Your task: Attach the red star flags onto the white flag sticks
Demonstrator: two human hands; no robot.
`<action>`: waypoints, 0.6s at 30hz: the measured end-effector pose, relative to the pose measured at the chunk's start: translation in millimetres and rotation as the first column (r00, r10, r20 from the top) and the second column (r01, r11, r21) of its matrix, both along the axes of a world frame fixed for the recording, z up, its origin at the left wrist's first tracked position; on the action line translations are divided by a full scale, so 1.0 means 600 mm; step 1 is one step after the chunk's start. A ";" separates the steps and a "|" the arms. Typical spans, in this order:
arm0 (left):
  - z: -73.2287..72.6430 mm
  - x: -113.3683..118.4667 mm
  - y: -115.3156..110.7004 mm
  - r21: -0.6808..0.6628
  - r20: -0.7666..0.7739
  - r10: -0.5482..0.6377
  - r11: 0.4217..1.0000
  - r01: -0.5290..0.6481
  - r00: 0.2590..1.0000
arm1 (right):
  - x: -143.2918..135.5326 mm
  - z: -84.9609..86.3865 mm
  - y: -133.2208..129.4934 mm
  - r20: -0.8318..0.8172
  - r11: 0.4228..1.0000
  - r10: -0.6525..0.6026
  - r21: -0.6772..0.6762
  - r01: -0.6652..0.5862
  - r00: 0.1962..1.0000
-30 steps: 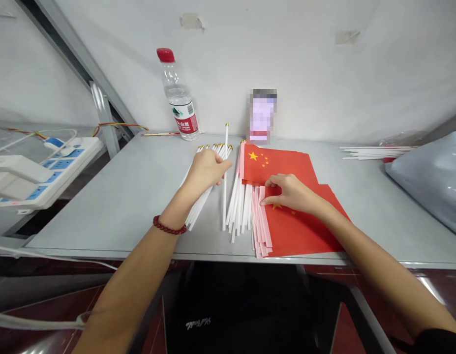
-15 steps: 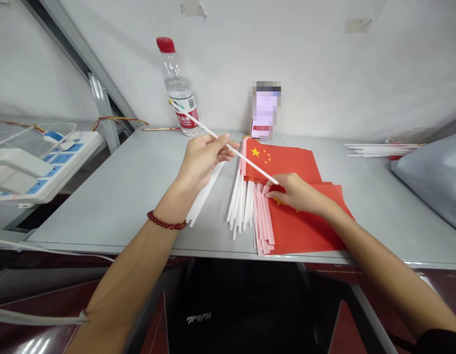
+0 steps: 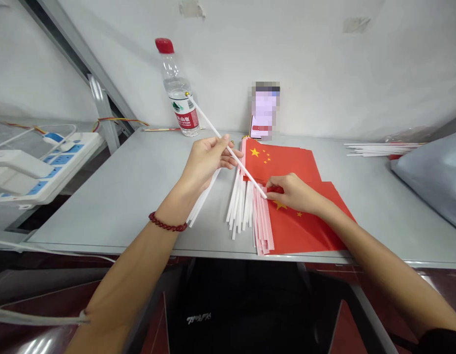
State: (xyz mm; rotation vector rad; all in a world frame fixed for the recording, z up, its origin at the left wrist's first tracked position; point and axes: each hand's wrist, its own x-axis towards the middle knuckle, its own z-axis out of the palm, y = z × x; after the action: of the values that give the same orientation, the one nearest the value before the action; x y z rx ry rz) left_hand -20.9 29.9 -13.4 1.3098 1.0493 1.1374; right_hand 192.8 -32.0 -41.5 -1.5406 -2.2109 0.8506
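My left hand (image 3: 209,160) pinches a thin white flagpole (image 3: 207,120) with a gold tip, its thumb on top and other fingers loosely curled. The pole slants down to the right, its lower end by the pink-white sleeve edge of a stack of red flags (image 3: 309,231) with yellow stars. At that end my right hand (image 3: 292,191) is closed, thumb and forefinger pinching the top flag near its sleeve edge. Behind lies another pile of red flags (image 3: 287,164) whose white poles (image 3: 238,206) fan toward the front. More white poles (image 3: 203,201) lie under my left hand.
A water bottle (image 3: 181,98) with a red cap and a propped phone (image 3: 263,113) stand against the wall. White sticks (image 3: 382,149) and a grey plastic bag (image 3: 434,172) are at right. A power strip (image 3: 58,167) sits left, beyond the table (image 3: 102,196).
The pole's lower end has moved down and left to the sleeve edge of the front flags, and its gold tip has shifted right and up. My right hand stays at the top flag.
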 end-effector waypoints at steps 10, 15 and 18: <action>0.002 0.003 -0.002 -0.045 0.024 -0.080 0.996 0.081 0.997 | 0.000 0.014 -0.009 -0.225 0.978 0.192 -0.039 -0.206 0.955; -0.007 0.007 -0.002 -0.043 0.015 -0.096 0.994 0.097 0.995 | -0.001 0.012 -0.008 -0.216 0.963 0.255 -0.035 -0.268 0.942; -0.012 0.011 -0.003 -0.039 0.001 -0.090 0.995 0.090 0.996 | -0.002 0.011 -0.009 -0.229 0.957 0.274 -0.035 -0.289 0.934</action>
State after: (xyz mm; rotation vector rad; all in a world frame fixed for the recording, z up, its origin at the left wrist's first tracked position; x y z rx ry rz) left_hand -14.2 28.0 -20.4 1.3139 0.9981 1.0443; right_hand 191.9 -37.2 -34.7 -1.1042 -2.2857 1.1329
